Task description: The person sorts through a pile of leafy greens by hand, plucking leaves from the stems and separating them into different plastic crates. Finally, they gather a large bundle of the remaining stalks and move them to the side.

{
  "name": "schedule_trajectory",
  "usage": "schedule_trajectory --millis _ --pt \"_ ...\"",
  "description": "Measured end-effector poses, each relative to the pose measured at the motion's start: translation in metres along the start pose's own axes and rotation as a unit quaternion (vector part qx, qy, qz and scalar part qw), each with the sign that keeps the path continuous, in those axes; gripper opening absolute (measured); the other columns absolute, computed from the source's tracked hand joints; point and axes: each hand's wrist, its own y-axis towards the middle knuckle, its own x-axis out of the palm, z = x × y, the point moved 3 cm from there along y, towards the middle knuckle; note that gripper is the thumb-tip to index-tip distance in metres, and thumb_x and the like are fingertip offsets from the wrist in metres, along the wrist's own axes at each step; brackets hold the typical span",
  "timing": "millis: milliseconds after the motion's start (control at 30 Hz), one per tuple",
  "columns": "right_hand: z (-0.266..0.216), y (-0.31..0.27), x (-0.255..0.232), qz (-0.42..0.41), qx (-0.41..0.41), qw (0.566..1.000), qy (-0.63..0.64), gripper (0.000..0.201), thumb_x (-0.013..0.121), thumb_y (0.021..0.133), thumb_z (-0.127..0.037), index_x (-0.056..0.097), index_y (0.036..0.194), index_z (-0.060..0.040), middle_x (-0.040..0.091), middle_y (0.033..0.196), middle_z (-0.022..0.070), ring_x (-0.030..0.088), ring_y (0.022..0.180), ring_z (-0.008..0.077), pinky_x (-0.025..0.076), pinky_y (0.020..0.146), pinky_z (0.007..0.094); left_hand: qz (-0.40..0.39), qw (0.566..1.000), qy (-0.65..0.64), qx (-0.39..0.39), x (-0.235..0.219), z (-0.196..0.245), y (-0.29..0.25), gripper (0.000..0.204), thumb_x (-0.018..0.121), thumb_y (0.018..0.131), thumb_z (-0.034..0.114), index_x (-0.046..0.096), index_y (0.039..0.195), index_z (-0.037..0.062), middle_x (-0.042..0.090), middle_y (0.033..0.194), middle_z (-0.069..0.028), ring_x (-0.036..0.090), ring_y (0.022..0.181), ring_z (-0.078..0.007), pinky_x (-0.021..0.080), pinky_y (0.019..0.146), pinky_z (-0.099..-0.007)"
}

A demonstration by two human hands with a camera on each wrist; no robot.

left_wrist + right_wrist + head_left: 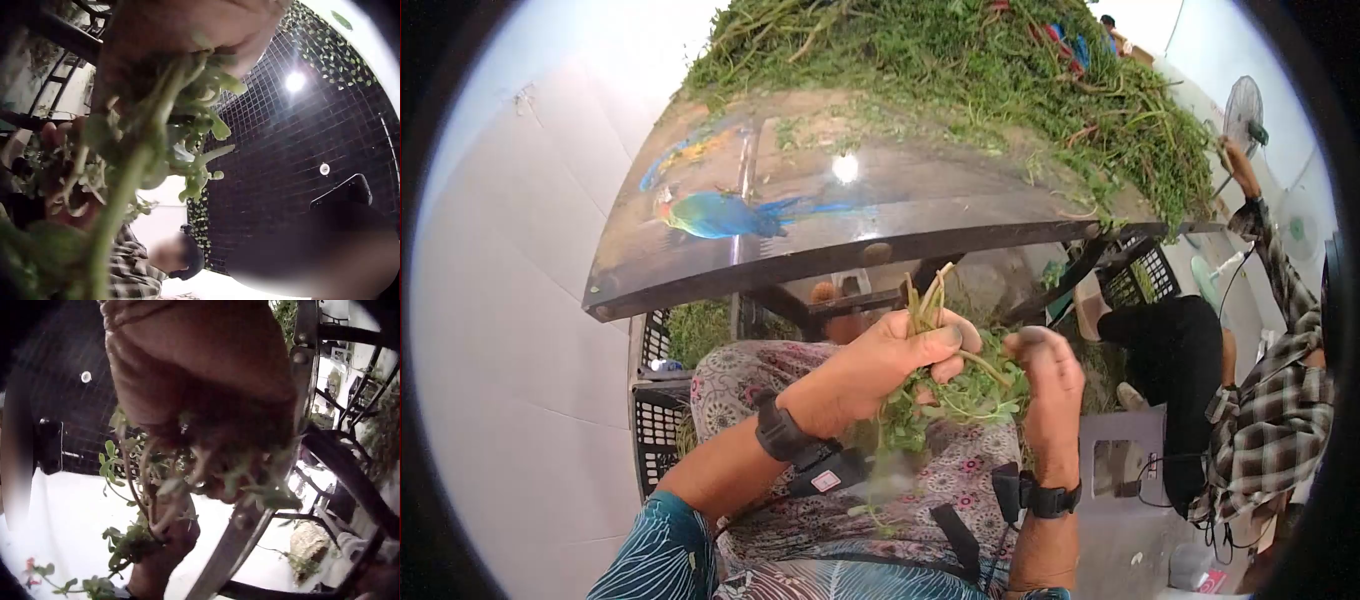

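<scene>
A bunch of leafy green stems [920,405] is held in front of the lap. My left hand [890,360] grips it, the thumb pressed over the stems, and bare pale ends [930,295] stick up above the fist. Close on the right, my right hand [1052,380] has its fingers bent over the leafy side of the bunch. In the right wrist view, stems and small rounded leaves [165,519] hang below that hand, whose fingertips are in shadow. A thick stem [134,181] runs down from the left hand in the left wrist view.
A large heap of greens [960,70] covers the back of a table [900,225] with a parrot picture. Black crates [658,430] stand at the left, one with greens inside. At the right sits another person in a checked shirt [1275,410], near a fan [1245,110].
</scene>
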Motion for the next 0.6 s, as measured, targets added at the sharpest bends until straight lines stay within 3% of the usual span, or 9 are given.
schedule_trajectory --millis 33,100,200,233,333,433,500,600 --pt "0.005 0.002 -0.003 0.028 0.038 0.996 0.073 0.021 0.049 0.09 -0.017 0.057 0.1 -0.0002 0.063 0.093 0.0086 0.059 0.086 0.0157 0.046 0.08 0.0296 -0.006 1.0 0.021 -0.007 -0.004 -0.005 0.003 0.026 0.051 0.091 0.027 0.055 0.099 0.0026 0.046 0.069 0.0034 0.044 0.062 -0.0046 0.037 0.05 -0.0188" --pt "0.015 0.003 -0.007 0.036 0.053 0.995 0.073 0.019 0.051 0.09 -0.016 0.057 0.099 -0.001 0.062 0.094 0.0077 0.059 0.085 0.0144 0.046 0.08 0.0288 -0.01 1.0 0.0 -0.016 -0.008 -0.017 0.005 0.025 0.051 0.091 0.027 0.056 0.098 0.0032 0.046 0.069 0.0034 0.044 0.063 -0.0048 0.037 0.05 -0.0189" --pt "0.023 -0.001 0.003 -0.04 0.015 0.999 0.004 0.018 0.051 0.089 -0.015 0.057 0.101 -0.0017 0.062 0.095 0.006 0.058 0.086 0.0141 0.046 0.081 0.0282 -0.033 0.999 -0.014 -0.015 -0.017 -0.027 0.006 0.025 0.051 0.091 0.027 0.056 0.099 0.0038 0.047 0.07 0.0034 0.045 0.064 -0.0048 0.038 0.05 -0.0194" --pt "0.023 -0.002 0.009 -0.075 0.026 0.996 -0.037 0.018 0.052 0.089 -0.013 0.057 0.102 -0.002 0.061 0.103 0.0072 0.057 0.092 0.0155 0.045 0.084 0.0292 -0.014 1.0 -0.017 -0.011 -0.019 -0.033 0.006 0.023 0.051 0.091 0.026 0.056 0.098 0.0041 0.048 0.069 0.003 0.045 0.062 -0.0053 0.037 0.05 -0.0198" --pt "0.034 -0.001 0.025 -0.185 -0.015 0.983 -0.009 0.019 0.049 0.09 -0.013 0.057 0.102 -0.0002 0.055 0.116 0.0116 0.052 0.104 0.0193 0.042 0.09 0.0322 0.048 0.999 -0.015 0.003 -0.022 -0.047 0.005 0.021 0.051 0.091 0.024 0.057 0.095 0.0048 0.049 0.068 0.0025 0.044 0.06 -0.006 0.035 0.05 -0.0204" --pt "0.053 0.0 0.026 -0.172 0.032 0.978 0.113 0.021 0.046 0.089 -0.011 0.056 0.105 0.0005 0.055 0.116 0.0113 0.053 0.103 0.0204 0.042 0.09 0.0329 0.097 0.994 0.03 0.025 -0.027 -0.055 0.007 0.019 0.049 0.092 0.023 0.056 0.096 0.0055 0.049 0.07 0.0033 0.044 0.062 -0.005 0.036 0.051 -0.0197" --pt "0.061 0.001 0.029 -0.166 0.059 0.98 0.095 0.022 0.046 0.088 -0.009 0.055 0.107 0.0006 0.055 0.114 0.0109 0.053 0.102 0.0188 0.044 0.087 0.0311 0.109 0.989 0.081 0.05 -0.03 -0.061 0.01 0.018 0.048 0.093 0.022 0.054 0.097 0.0064 0.05 0.072 0.0037 0.046 0.063 -0.0043 0.039 0.051 -0.019" --pt "0.06 -0.004 0.032 -0.157 0.106 0.981 0.05 0.025 0.048 0.085 -0.003 0.055 0.108 -0.001 0.057 0.11 0.008 0.055 0.097 0.0141 0.047 0.079 0.0269 0.141 0.988 0.06 0.008 -0.035 -0.069 0.011 0.017 0.049 0.093 0.023 0.053 0.095 0.007 0.05 0.072 0.0038 0.046 0.064 -0.0032 0.04 0.052 -0.019"
